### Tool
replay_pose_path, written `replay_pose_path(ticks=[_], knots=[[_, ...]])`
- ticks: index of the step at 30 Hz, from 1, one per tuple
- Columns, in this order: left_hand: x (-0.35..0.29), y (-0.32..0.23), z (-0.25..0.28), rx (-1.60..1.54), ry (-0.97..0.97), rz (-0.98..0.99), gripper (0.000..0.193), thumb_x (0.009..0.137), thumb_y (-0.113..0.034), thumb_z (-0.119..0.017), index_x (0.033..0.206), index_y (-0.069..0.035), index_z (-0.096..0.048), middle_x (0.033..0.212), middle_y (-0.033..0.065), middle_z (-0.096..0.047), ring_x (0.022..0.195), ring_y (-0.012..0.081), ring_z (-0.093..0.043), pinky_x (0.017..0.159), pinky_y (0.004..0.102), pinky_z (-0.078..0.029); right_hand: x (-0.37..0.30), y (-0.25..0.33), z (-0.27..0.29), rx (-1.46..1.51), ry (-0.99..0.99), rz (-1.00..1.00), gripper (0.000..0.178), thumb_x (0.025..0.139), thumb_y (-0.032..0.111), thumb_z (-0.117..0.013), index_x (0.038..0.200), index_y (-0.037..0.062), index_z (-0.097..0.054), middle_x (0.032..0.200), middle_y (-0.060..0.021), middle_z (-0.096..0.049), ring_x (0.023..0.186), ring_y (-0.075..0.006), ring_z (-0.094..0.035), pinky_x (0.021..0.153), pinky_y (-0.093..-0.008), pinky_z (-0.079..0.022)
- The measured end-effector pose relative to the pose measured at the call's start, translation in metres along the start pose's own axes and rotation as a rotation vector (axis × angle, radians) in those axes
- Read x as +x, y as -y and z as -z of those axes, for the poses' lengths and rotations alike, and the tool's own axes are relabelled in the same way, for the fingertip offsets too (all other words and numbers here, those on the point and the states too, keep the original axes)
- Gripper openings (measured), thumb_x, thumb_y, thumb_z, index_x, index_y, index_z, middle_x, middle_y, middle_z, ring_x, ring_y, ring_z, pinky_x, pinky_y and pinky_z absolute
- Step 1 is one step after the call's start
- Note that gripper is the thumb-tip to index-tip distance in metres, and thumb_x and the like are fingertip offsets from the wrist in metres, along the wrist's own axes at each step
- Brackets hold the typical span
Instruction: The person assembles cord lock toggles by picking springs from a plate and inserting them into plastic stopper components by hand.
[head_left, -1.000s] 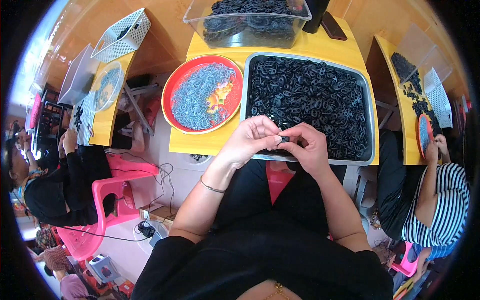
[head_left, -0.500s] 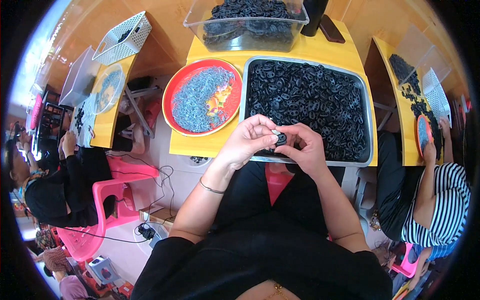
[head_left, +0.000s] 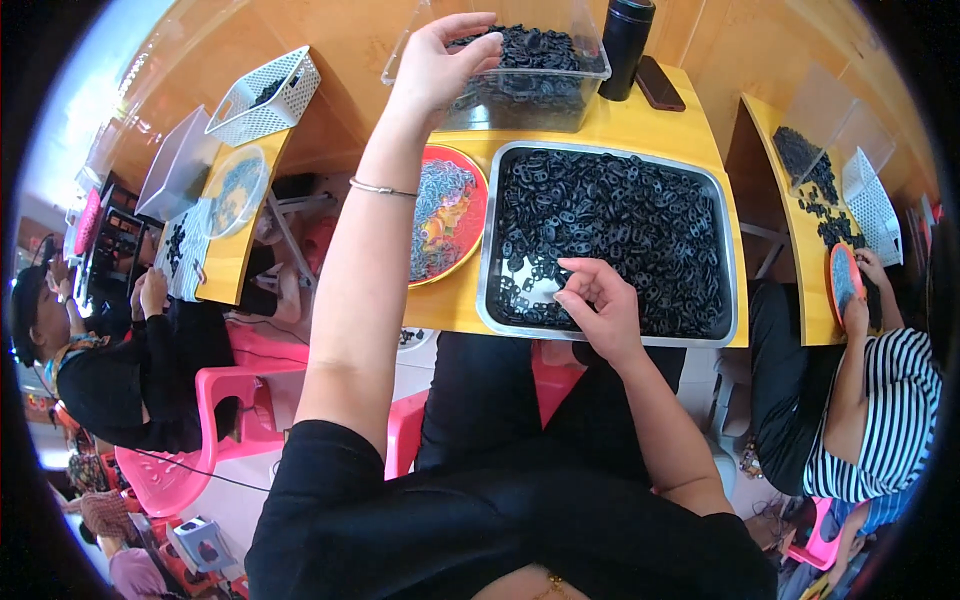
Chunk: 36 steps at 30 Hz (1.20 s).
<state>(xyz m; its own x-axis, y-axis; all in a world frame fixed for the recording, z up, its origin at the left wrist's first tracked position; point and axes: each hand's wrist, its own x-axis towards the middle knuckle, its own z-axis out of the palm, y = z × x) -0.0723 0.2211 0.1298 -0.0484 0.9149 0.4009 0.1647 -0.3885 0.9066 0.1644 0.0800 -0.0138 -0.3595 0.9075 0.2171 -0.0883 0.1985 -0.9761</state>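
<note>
Change: half a second ago I saw both hands pinched together over the tray's near edge; now they are apart, which I read as one piece finished and the next being fetched.
Left hand: my left hand (head_left: 440, 60) is raised far over the clear plastic bin of black parts (head_left: 530, 75) at the far side of the desk, fingers loosely spread and curved, nothing visibly held; I judge it has just let something go there.
Right hand: my right hand (head_left: 598, 305) rests on the near part of the shallow grey metal tray (head_left: 487, 270), fingertips curled down among the small black plastic rings (head_left: 620, 215); I cannot tell whether it has one pinched yet.
Work pieces: the rings fill the tray, with a bare patch just left of the right hand.
Beside the tray: a round red plate of small grey-blue pieces (head_left: 445, 215), touching the tray's left side.
Desk: yellow-topped desk (head_left: 640, 125), with a black cylindrical bottle (head_left: 625, 45) and a dark flat phone (head_left: 660, 85) at its far edge.
Packages and signs: none with readable labels; a white lattice basket (head_left: 265, 95) sits on the neighbouring desk, far left.
Others: a person in a striped top (head_left: 880, 400) works at the right.
</note>
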Motion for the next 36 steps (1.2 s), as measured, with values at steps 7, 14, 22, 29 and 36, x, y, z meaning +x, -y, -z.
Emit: replay_pose_path(ticks=[7, 14, 22, 29, 36], knots=[[-0.07, 0.04, 0.033, 0.682, 0.333, 0.063, 0.013, 0.081, -0.008, -0.062, 0.092, -0.001, -0.066, 0.081, 0.0074, -0.067, 0.075, 0.015, -0.063, 0.068, 0.0296, -0.049, -0.001, -0.001, 0.001, 0.004, -0.004, -0.018, 0.031, 0.078, 0.0, -0.064, 0.108, 0.0029, -0.059, 0.075, 0.0, -0.058, 0.068, -0.0051, -0.055, 0.062, -0.0201, -0.045], [-0.131, 0.07, 0.05, 0.892, 0.605, -0.081, 0.011, 0.075, -0.005, -0.062, 0.085, -0.001, -0.066, 0.083, 0.0144, -0.064, 0.079, 0.029, -0.062, 0.072, 0.0362, -0.049, -0.001, 0.002, 0.0, -0.045, -0.012, -0.021, 0.028, 0.079, -0.001, -0.063, 0.106, 0.0028, -0.06, 0.075, 0.0013, -0.057, 0.066, -0.004, -0.053, 0.061, -0.0193, -0.044], [-0.146, 0.066, 0.049, 1.01, 0.642, -0.075, 0.01, 0.075, -0.008, -0.061, 0.081, -0.005, -0.067, 0.086, 0.0132, -0.062, 0.082, 0.0301, -0.062, 0.075, 0.0384, -0.05, -0.001, 0.0, 0.0, -0.016, -0.01, -0.013, 0.027, 0.08, -0.001, -0.063, 0.106, 0.0025, -0.06, 0.073, 0.0023, -0.056, 0.065, -0.0025, -0.05, 0.058, -0.0175, -0.041], [-0.15, 0.071, 0.045, 1.139, 0.662, -0.03, 0.013, 0.072, -0.007, -0.065, 0.085, -0.004, -0.066, 0.086, 0.0122, -0.06, 0.081, 0.031, -0.061, 0.073, 0.0398, -0.049, -0.001, 0.001, 0.0, 0.008, -0.005, -0.017, 0.026, 0.08, -0.001, -0.063, 0.105, 0.002, -0.06, 0.074, 0.0021, -0.056, 0.065, -0.0026, -0.051, 0.059, -0.0177, -0.042], [-0.151, 0.077, 0.054, 0.966, 0.59, -0.092, 0.006, 0.074, -0.007, -0.061, 0.078, -0.002, -0.061, 0.083, 0.0146, -0.061, 0.08, 0.0316, -0.062, 0.071, 0.0404, -0.05, -0.001, 0.0, -0.001, 0.0, -0.004, -0.009, 0.026, 0.08, -0.002, -0.063, 0.105, 0.0018, -0.06, 0.074, 0.0018, -0.056, 0.066, -0.0028, -0.052, 0.06, -0.0181, -0.042]])
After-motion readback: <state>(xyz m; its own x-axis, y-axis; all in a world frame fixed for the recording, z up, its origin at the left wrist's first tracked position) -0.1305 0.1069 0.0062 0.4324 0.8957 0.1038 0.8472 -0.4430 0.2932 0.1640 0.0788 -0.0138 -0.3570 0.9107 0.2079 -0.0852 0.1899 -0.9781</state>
